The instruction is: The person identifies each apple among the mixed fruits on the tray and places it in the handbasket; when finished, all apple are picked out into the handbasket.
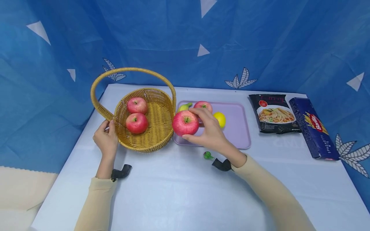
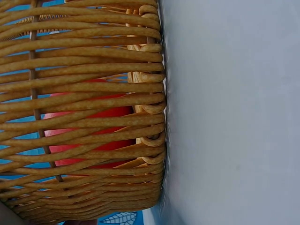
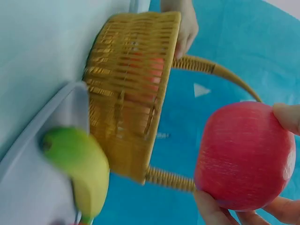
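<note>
My right hand (image 1: 212, 133) holds a red apple (image 1: 185, 124) between thumb and fingers, above the tray's left edge and beside the basket. In the right wrist view that apple (image 3: 243, 157) is in the air, near the basket handle. My left hand (image 1: 107, 140) grips the left rim of the wicker basket (image 1: 160, 134) where the tall handle joins it. Two more apples, one behind (image 1: 137, 105) and one in front (image 1: 136, 123), lie in the basket's left half. Through the weave, the left wrist view shows red fruit (image 2: 93, 126).
A lilac tray (image 1: 237, 128) holds another apple (image 1: 203, 105), a lemon (image 1: 220, 119) and a yellow-green fruit, apparently a banana (image 3: 77, 164). A small green floret (image 1: 207, 155) lies before it. To the right are a noodle packet (image 1: 274, 114) and a spaghetti box (image 1: 313, 128).
</note>
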The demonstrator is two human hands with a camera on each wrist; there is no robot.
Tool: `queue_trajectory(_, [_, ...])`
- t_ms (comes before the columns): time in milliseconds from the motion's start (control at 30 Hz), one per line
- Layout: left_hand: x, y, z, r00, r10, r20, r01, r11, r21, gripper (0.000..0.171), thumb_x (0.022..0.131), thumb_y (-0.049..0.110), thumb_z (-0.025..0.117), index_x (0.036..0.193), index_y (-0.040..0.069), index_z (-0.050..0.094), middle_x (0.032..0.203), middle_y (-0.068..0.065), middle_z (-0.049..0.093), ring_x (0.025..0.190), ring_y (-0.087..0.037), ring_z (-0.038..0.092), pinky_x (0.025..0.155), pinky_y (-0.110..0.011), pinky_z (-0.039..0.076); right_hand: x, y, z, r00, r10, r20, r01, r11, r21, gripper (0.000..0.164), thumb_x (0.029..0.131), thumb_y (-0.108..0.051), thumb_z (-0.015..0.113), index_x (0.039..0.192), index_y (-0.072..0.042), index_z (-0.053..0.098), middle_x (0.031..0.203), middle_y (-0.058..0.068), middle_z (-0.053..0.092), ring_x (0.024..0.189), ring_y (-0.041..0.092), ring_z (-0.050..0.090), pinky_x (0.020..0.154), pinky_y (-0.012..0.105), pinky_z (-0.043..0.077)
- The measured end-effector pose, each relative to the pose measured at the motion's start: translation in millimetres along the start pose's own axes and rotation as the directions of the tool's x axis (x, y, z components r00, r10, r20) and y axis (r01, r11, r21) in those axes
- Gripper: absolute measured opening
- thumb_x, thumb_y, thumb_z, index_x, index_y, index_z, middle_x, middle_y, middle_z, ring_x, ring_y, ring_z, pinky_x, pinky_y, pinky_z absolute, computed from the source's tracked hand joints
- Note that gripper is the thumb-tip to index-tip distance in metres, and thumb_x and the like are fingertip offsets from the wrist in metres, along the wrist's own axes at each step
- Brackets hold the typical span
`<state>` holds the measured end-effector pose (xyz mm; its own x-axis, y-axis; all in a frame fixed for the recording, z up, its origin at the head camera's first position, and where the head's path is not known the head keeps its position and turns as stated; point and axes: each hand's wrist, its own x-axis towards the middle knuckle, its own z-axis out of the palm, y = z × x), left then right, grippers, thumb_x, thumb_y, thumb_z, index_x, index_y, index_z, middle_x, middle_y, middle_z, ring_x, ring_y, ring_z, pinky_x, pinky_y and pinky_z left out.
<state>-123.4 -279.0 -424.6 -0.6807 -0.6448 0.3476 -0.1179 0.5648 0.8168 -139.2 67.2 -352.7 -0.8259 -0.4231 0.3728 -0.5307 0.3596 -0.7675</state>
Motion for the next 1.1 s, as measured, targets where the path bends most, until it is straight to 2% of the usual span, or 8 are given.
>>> queue_trajectory(133, [0.0, -0.1, 0.0, 1.0, 0.005, 0.001, -0.005, 1.0, -0.004, 0.032, 0.101, 0.024, 0.054, 0.116, 0.001, 0.07, 0.107, -0.02, 0.072, 0.063, 0.023, 0.046, 0.056, 0.005, 0.037, 18, -7, 20, 0.999, -0.045, -0.002, 0.045, 0.999, -0.003, 0.075, 0.07, -0.024, 0.087, 0.135, -0.008, 0.052, 0.131, 0.008, 0.054, 0.115, 0.019, 0.054, 0.083, 0.031, 0.059])
queue_trajectory(233, [0.1, 0.4, 0.0, 1.0, 0.005, 0.002, -0.005, 1.0, -0.006, 0.033, 0.101, 0.025, 0.054, 0.116, 0.001, 0.07, 0.107, -0.02, 0.072, 0.063, 0.022, 0.046, 0.056, 0.005, 0.038, 32, -10, 36, 0.999, -0.04, -0.001, 0.04, 0.999, -0.023, 0.075, 0.072, -0.027, 0.085, 0.136, -0.007, 0.051, 0.131, 0.009, 0.052, 0.117, 0.02, 0.052, 0.086, 0.03, 0.058])
queue_trajectory(400, [-0.3, 0.5, -0.3, 1.0, -0.002, 0.001, 0.002, 1.0, -0.001, 0.034, 0.101, 0.026, 0.054, 0.115, 0.001, 0.07, 0.107, -0.02, 0.072, 0.063, 0.022, 0.047, 0.055, 0.005, 0.038, 54, -13, 60, 1.0, 0.017, 0.014, -0.016, 0.998, -0.054, 0.075, 0.075, -0.03, 0.082, 0.138, -0.008, 0.048, 0.133, 0.01, 0.049, 0.119, 0.021, 0.049, 0.095, 0.039, 0.052])
queue_trajectory(567, [-0.9, 0.8, -1.2, 1.0, -0.002, 0.003, 0.002, 1.0, -0.004, 0.034, 0.101, 0.027, 0.053, 0.115, 0.001, 0.07, 0.107, -0.02, 0.072, 0.062, 0.022, 0.046, 0.055, 0.005, 0.038, 75, -12, 83, 0.998, 0.06, -0.01, -0.061, 0.996, -0.061, 0.073, 0.077, -0.028, 0.082, 0.137, -0.008, 0.046, 0.132, 0.01, 0.046, 0.117, 0.021, 0.051, 0.098, 0.036, 0.051])
queue_trajectory(700, [-0.9, 0.3, -1.8, 1.0, 0.006, -0.004, -0.006, 1.0, 0.001, 0.033, 0.101, 0.025, 0.054, 0.114, 0.0, 0.07, 0.106, -0.02, 0.072, 0.062, 0.024, 0.045, 0.055, 0.005, 0.037, 88, -14, 99, 0.997, 0.079, -0.019, -0.081, 0.99, -0.114, 0.073, 0.078, -0.031, 0.081, 0.138, -0.007, 0.045, 0.133, 0.012, 0.045, 0.12, 0.022, 0.049, 0.101, 0.037, 0.049])
queue_trajectory(900, [-0.1, -1.4, -1.4, 1.0, 0.017, -0.005, -0.017, 1.0, -0.014, 0.032, 0.1, 0.024, 0.055, 0.114, 0.0, 0.071, 0.105, -0.021, 0.072, 0.062, 0.023, 0.046, 0.055, 0.005, 0.038, 106, -11, 117, 0.987, 0.152, -0.048, -0.158, 0.971, -0.181, 0.077, 0.08, -0.032, 0.079, 0.142, -0.005, 0.042, 0.138, 0.013, 0.044, 0.126, 0.024, 0.046, 0.103, 0.036, 0.048])
queue_trajectory(1100, [-0.1, -2.1, -0.9, 1.0, 0.016, -0.001, -0.016, 1.0, -0.009, 0.033, 0.101, 0.025, 0.054, 0.116, 0.001, 0.07, 0.107, -0.02, 0.072, 0.063, 0.023, 0.046, 0.056, 0.005, 0.037, 118, 4, 127, 0.976, 0.214, -0.044, -0.219, 0.952, -0.213, 0.079, 0.083, -0.032, 0.077, 0.146, -0.004, 0.038, 0.14, 0.016, 0.041, 0.122, 0.026, 0.053, 0.103, 0.034, 0.048])
